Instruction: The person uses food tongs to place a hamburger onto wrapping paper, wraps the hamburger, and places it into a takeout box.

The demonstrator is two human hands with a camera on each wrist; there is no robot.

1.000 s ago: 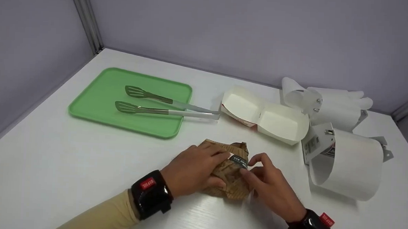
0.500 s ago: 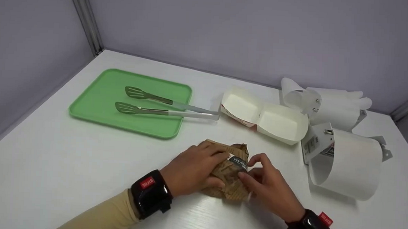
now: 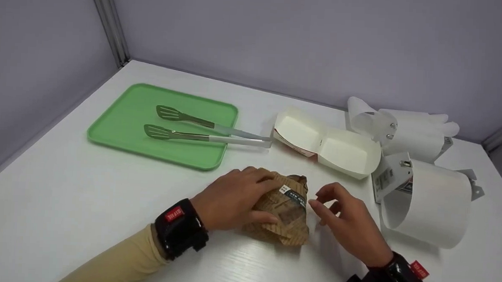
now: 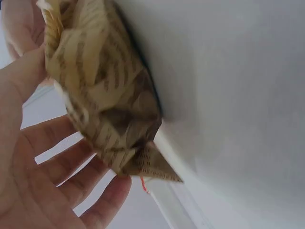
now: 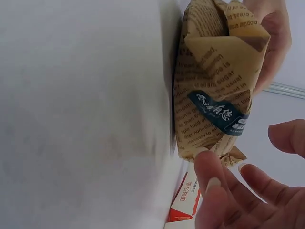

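Note:
A packet wrapped in crinkled brown printed paper [image 3: 288, 214] lies on the white table, with a dark green label [image 5: 217, 112] stuck across one side. My left hand [image 3: 233, 199] holds it from the left, its fingers over the far side and its thumb along the near top. In the left wrist view, the packet's folded paper [image 4: 105, 86] lies between that thumb and the spread fingers [image 4: 71, 162]. My right hand [image 3: 349, 221] hovers just right of the packet, fingers loosely bent and holding nothing. The right fingertips [image 5: 207, 164] are close to the labelled side.
Behind the packet lies an unfolded white carton [image 3: 348, 151]. A green tray [image 3: 120, 129] sits at the far left, with slotted metal tongs [image 3: 238, 141] across it, handles over its edge. Two white curled-sheet holders [image 3: 437, 200] with metal fittings stand at the right.
My right hand has drawn back to the right, off the packet, and its fingers have come away from the label. My left hand has shifted slightly and stays on the packet.

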